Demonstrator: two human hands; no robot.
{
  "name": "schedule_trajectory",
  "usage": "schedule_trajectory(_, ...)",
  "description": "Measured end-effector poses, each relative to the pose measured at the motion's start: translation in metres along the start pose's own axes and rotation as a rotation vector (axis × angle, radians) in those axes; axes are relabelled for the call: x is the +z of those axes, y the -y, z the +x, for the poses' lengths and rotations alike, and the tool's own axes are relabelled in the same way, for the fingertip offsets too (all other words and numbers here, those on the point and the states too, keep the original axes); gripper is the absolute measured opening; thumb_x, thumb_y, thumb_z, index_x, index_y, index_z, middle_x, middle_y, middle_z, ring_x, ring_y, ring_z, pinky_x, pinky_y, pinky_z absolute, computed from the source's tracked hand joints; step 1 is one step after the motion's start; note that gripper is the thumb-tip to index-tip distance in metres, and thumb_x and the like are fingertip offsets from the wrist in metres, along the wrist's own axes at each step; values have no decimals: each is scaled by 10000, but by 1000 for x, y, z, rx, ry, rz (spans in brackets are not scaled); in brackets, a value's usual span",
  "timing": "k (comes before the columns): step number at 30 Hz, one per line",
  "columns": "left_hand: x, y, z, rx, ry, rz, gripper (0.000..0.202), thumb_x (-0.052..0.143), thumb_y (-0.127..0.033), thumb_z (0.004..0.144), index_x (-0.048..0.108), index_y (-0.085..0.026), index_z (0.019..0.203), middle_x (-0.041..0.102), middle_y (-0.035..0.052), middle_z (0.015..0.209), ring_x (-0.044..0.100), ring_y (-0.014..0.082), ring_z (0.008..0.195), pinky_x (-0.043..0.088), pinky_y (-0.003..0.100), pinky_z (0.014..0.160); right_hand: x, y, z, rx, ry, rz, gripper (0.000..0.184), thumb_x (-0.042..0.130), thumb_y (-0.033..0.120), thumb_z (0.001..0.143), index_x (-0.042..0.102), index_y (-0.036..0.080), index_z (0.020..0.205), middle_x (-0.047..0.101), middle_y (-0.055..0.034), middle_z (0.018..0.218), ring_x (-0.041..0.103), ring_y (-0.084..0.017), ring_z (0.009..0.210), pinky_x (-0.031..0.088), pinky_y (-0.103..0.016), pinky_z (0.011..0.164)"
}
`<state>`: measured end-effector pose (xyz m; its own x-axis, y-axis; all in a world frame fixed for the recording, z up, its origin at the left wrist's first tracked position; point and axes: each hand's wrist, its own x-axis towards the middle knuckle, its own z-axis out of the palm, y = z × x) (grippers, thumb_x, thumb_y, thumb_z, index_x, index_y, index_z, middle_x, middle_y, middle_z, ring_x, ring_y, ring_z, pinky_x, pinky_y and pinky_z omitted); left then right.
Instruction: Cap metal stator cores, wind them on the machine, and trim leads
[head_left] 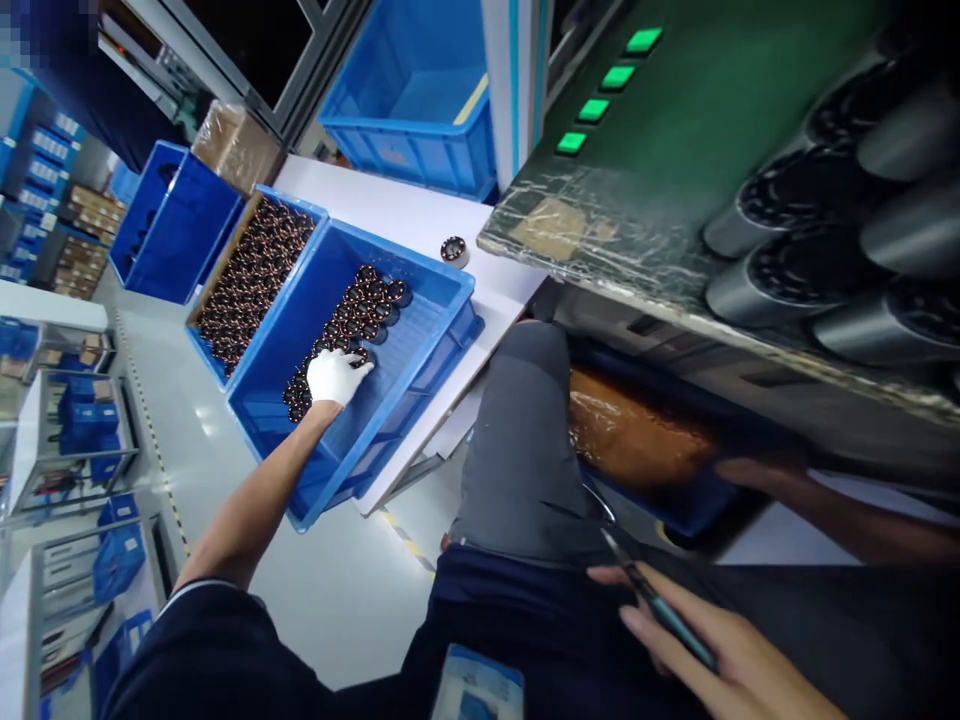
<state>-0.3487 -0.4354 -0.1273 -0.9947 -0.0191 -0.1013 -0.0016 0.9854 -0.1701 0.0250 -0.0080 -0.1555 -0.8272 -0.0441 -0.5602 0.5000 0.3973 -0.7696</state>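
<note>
My left hand, in a white glove, reaches into a blue bin on the white table. Its fingers curl over the near end of a double row of round black parts with copper windings. My right hand is bare and low at the right, over my lap. It is closed on a thin dark tool with a teal grip that points up and left.
A second blue bin full of the same parts stands to the left. One loose part lies on the white table. Grey cylinders lie on a green-topped bench. Another bare arm reaches toward a brown wrapped bundle.
</note>
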Motion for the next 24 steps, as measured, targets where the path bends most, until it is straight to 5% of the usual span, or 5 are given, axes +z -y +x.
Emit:
schedule_trajectory(8,-12,0,14,-45,89,11,485,699,-597,1067,893,-273,1372,896,169,1195,834,402,1147,605,452,946,-1,38,-9,-83,176,13,966,619,539,1059,232,340,1921,624,-150,1756,695,-332,1559,636,-460,1242)
schedule_trajectory(11,-23,0,10,-23,57,-32,488,679,-614,1059,912,-270,1313,902,181,1112,848,443,1054,610,471,867,-9,82,-4,-235,145,32,882,663,353,1007,417,391,1854,491,-117,1862,637,-339,1614,703,-404,1128)
schedule_trajectory(15,-22,-9,6,173,-91,-127,551,545,-599,1137,881,-249,1398,897,164,1217,827,404,1162,606,494,1028,-13,163,45,-404,-184,-107,697,693,277,938,661,350,1630,624,-135,1635,799,-256,1116,736,-414,941)
schedule_trajectory(19,-7,-18,10,488,-143,-211,494,554,-541,1141,934,-244,1247,900,127,1143,814,347,1126,579,475,1099,-30,243,128,-559,-668,-332,696,742,277,933,682,195,1621,561,-225,1612,640,-411,1477,581,-613,1281)
schedule_trajectory(24,5,-15,18,644,-215,-262,517,522,-528,1161,945,-231,1184,869,141,992,795,347,992,591,495,979,-79,311,214,-260,-945,-618,646,681,159,991,612,-35,1604,509,-381,1608,529,-557,1477,526,-743,1219)
